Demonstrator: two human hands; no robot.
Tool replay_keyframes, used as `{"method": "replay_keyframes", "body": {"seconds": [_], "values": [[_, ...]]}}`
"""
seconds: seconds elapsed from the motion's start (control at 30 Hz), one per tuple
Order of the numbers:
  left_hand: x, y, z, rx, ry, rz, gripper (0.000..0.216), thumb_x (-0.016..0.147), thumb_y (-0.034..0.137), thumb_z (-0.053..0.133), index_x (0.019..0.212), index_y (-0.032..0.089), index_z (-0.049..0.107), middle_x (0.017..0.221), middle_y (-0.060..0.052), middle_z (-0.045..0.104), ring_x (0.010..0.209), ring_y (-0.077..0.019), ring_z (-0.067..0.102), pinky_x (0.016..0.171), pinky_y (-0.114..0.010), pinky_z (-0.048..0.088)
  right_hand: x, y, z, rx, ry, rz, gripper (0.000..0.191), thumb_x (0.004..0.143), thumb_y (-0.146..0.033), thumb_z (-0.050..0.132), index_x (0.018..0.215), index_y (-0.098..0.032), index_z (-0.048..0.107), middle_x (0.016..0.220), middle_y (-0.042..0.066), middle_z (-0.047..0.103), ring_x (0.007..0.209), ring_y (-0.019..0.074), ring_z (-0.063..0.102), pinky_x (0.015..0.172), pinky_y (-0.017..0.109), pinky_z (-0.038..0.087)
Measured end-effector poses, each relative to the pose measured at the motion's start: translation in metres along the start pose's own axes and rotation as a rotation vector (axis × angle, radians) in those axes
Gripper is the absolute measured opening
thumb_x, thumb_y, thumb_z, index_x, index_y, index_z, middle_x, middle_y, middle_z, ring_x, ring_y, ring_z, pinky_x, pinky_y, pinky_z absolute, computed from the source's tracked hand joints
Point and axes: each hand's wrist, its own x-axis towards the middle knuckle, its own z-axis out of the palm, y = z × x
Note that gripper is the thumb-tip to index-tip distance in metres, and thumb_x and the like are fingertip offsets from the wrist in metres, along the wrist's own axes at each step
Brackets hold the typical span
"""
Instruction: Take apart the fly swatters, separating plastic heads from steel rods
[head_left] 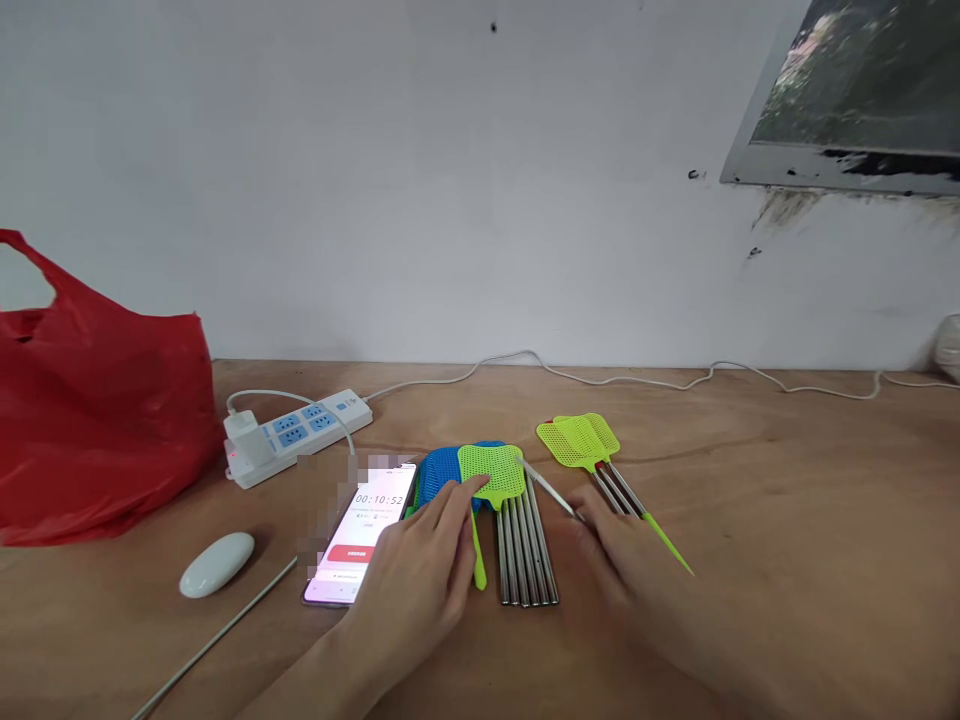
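Observation:
My left hand [424,565] lies on the wooden table [787,520], its fingers resting on the lime-green fly swatter head [491,472] that sits on top of blue swatter heads [439,475]. A row of several steel rods [525,550] lies just right of that hand. My right hand [611,550] pinches one thin steel rod [546,487] that points toward the green head. Beyond it lies a second small stack of lime-green swatters [577,440] with metal and green handles.
A phone [360,545] with a running timer lies left of my left hand. A white power strip [296,435] with a plugged charger, a white oval mouse-like object [217,563], a red plastic bag [90,400] and white cables [637,378] are on the table. A white wall stands behind.

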Motion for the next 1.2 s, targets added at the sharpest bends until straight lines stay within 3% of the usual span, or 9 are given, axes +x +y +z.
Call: {"method": "replay_keyframes", "body": {"seconds": [0.07,0.27,0.37,0.43,0.53,0.63,0.9,1.07,1.2], "values": [[-0.003,-0.003,0.004,-0.036,0.039,0.044,0.032,0.096,0.011,0.036,0.123,0.022,0.049,0.099,-0.006,0.068,0.074,-0.0222,0.068,0.057,-0.03,0.045,0.015,0.006,-0.002,0.078,0.039,0.06,0.015,0.101,-0.031,0.034,0.098,-0.025,0.047,0.07,-0.001,0.066,0.057,0.0203,0.06,0.053,0.029,0.032],[-0.012,-0.008,0.018,-0.075,-0.075,0.115,0.024,0.092,0.01,0.039,0.099,0.021,0.06,0.087,-0.004,0.067,0.073,-0.0219,0.068,0.058,-0.03,0.044,0.033,0.026,0.012,0.249,0.161,0.174,0.019,0.098,-0.037,0.041,0.109,-0.023,0.048,0.047,-0.01,0.047,0.044,0.0183,0.049,0.053,0.028,0.033],[-0.012,-0.01,0.018,-0.106,-0.072,0.089,0.022,0.094,0.011,0.04,0.094,0.021,0.06,0.083,-0.002,0.069,0.071,-0.0202,0.068,0.058,-0.029,0.043,0.028,0.029,0.021,0.199,0.183,0.133,0.041,0.092,-0.023,0.042,0.133,-0.019,0.041,0.058,-0.007,0.053,0.052,0.0199,0.055,0.054,0.028,0.035],[-0.012,-0.012,0.016,-0.12,-0.06,0.074,0.022,0.095,0.012,0.04,0.095,0.021,0.06,0.084,-0.001,0.07,0.071,-0.0193,0.069,0.058,-0.028,0.042,0.024,0.028,0.025,0.127,0.199,0.084,0.05,0.086,-0.016,0.042,0.136,-0.019,0.042,0.076,0.0,0.064,0.068,0.0219,0.063,0.062,0.03,0.041],[-0.012,-0.012,0.015,-0.123,-0.06,0.05,0.02,0.095,0.013,0.041,0.097,0.022,0.059,0.086,0.0,0.072,0.072,-0.0188,0.069,0.059,-0.028,0.042,0.02,0.026,0.03,0.052,0.189,0.036,0.048,0.085,-0.016,0.045,0.133,-0.021,0.049,0.107,0.009,0.07,0.094,0.0258,0.067,0.077,0.035,0.046],[-0.012,-0.013,0.014,-0.115,-0.067,0.03,0.02,0.095,0.015,0.041,0.095,0.022,0.06,0.084,0.0,0.072,0.071,-0.0187,0.068,0.058,-0.027,0.042,0.019,0.024,0.029,-0.028,0.189,0.033,0.035,0.09,-0.025,0.048,0.125,-0.022,0.055,0.115,0.01,0.07,0.097,0.0273,0.068,0.075,0.036,0.047],[-0.013,-0.015,0.016,-0.109,-0.116,0.017,0.023,0.095,0.014,0.038,0.094,0.022,0.06,0.081,-0.001,0.072,0.071,-0.019,0.069,0.059,-0.027,0.042,0.025,0.042,-0.001,-0.323,0.212,0.232,0.009,0.091,-0.026,0.054,0.09,-0.025,0.063,0.068,-0.002,0.069,0.06,0.0206,0.064,0.053,0.028,0.026],[-0.013,-0.013,0.015,-0.119,-0.154,0.045,0.024,0.094,0.012,0.039,0.095,0.021,0.061,0.081,-0.001,0.072,0.071,-0.0188,0.069,0.059,-0.026,0.041,0.029,0.06,-0.017,-0.352,0.211,0.347,0.013,0.092,-0.03,0.054,0.091,-0.024,0.065,0.067,-0.001,0.068,0.059,0.0194,0.062,0.053,0.028,0.025],[-0.012,-0.014,0.015,-0.134,-0.164,0.06,0.023,0.093,0.01,0.04,0.095,0.022,0.061,0.082,-0.001,0.072,0.07,-0.019,0.068,0.059,-0.027,0.04,0.029,0.063,-0.017,-0.393,0.098,0.406,0.022,0.092,-0.035,0.054,0.075,-0.023,0.064,0.064,0.004,0.066,0.06,0.0225,0.062,0.054,0.029,0.025]]}}
